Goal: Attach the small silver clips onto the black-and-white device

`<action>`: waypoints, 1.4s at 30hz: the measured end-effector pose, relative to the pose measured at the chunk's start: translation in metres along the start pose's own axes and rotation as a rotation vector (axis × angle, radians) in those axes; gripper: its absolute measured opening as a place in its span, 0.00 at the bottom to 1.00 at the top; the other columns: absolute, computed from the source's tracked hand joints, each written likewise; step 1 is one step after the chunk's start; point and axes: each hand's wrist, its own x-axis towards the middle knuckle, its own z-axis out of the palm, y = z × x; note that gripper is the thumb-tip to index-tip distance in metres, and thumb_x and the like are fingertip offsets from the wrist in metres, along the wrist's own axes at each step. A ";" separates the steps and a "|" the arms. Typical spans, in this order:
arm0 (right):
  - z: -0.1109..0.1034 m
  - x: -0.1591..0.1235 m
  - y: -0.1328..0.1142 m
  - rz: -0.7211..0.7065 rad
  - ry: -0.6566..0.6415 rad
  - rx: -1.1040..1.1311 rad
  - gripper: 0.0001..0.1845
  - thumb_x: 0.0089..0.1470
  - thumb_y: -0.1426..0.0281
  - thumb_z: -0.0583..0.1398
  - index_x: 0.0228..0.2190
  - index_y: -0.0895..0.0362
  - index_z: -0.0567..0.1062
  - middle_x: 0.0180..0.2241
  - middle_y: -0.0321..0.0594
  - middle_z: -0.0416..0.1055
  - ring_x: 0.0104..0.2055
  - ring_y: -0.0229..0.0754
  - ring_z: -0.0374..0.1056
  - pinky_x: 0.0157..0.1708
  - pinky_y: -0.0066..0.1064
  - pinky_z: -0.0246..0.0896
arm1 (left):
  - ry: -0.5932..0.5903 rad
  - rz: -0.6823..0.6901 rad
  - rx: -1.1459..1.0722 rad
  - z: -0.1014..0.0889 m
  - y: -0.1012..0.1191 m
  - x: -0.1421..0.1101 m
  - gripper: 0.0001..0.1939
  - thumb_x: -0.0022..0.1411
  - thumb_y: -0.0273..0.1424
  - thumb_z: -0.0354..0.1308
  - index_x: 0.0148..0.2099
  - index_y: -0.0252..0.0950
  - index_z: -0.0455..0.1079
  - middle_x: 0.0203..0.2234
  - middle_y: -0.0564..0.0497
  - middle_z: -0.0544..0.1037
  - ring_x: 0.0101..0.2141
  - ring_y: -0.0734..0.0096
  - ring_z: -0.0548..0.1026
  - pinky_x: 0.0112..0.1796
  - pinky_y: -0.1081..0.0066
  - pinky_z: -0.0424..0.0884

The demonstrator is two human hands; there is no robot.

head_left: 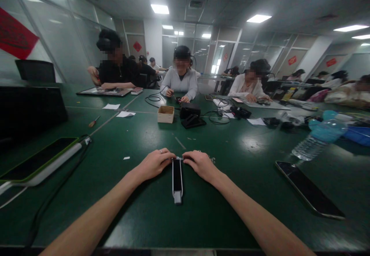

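Head view, hands: Left hand (156, 163) and right hand (200, 164) face each other a little apart, fingertips at the strip's far end; whether they pinch or merely press cannot be told.
Strip: Dark-faced with pale edges, the strip (177, 177) lies on the surface (144, 217) between the hands, most of its body on the wearer's side of the fingertips.
Fingertip work: Best done, in this judgement, with even, light pressure from both hands, one steadying while the other adjusts, so the free near end does not swing.
Long axis: Runs almost straight away from the wearer, midway between the forearms.
Pale tip: The tip (177, 197) points toward the wearer, opposite the fingertips.
Rings: Small rings (213, 159) lie just beside the right hand, best left undisturbed by its knuckles.
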 end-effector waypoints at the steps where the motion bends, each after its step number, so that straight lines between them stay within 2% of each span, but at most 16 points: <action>1: 0.000 0.000 0.000 0.007 0.010 0.011 0.10 0.58 0.73 0.58 0.42 0.57 0.75 0.40 0.42 0.76 0.42 0.41 0.71 0.45 0.34 0.65 | 0.001 0.003 0.003 0.000 0.000 0.000 0.13 0.66 0.27 0.48 0.49 0.37 0.70 0.41 0.47 0.74 0.39 0.68 0.73 0.40 0.71 0.69; 7: 0.003 -0.001 0.002 0.033 0.060 0.067 0.09 0.56 0.73 0.60 0.41 0.57 0.76 0.39 0.41 0.76 0.42 0.41 0.71 0.44 0.35 0.66 | 0.009 0.024 0.029 0.002 -0.003 -0.001 0.13 0.67 0.28 0.48 0.50 0.39 0.70 0.41 0.48 0.74 0.37 0.70 0.73 0.39 0.71 0.69; 20: 0.000 -0.001 0.001 0.034 0.017 0.062 0.09 0.58 0.73 0.57 0.40 0.58 0.75 0.39 0.42 0.76 0.42 0.42 0.72 0.45 0.35 0.66 | -0.025 -0.017 0.030 -0.004 0.004 -0.001 0.13 0.67 0.26 0.49 0.50 0.38 0.70 0.41 0.48 0.73 0.39 0.68 0.73 0.40 0.70 0.69; 32: 0.005 -0.001 -0.001 -0.043 0.003 0.010 0.09 0.59 0.75 0.56 0.39 0.59 0.75 0.38 0.42 0.76 0.40 0.42 0.71 0.42 0.33 0.66 | -0.012 -0.046 0.050 -0.002 0.005 -0.005 0.12 0.67 0.27 0.48 0.49 0.40 0.69 0.41 0.50 0.73 0.39 0.70 0.73 0.40 0.72 0.67; 42: 0.004 -0.002 -0.002 -0.034 0.008 -0.028 0.10 0.57 0.76 0.57 0.40 0.59 0.76 0.38 0.42 0.76 0.41 0.43 0.71 0.43 0.34 0.67 | -0.039 -0.064 0.103 -0.011 0.014 -0.006 0.13 0.66 0.26 0.49 0.50 0.41 0.69 0.42 0.51 0.74 0.38 0.70 0.73 0.40 0.71 0.67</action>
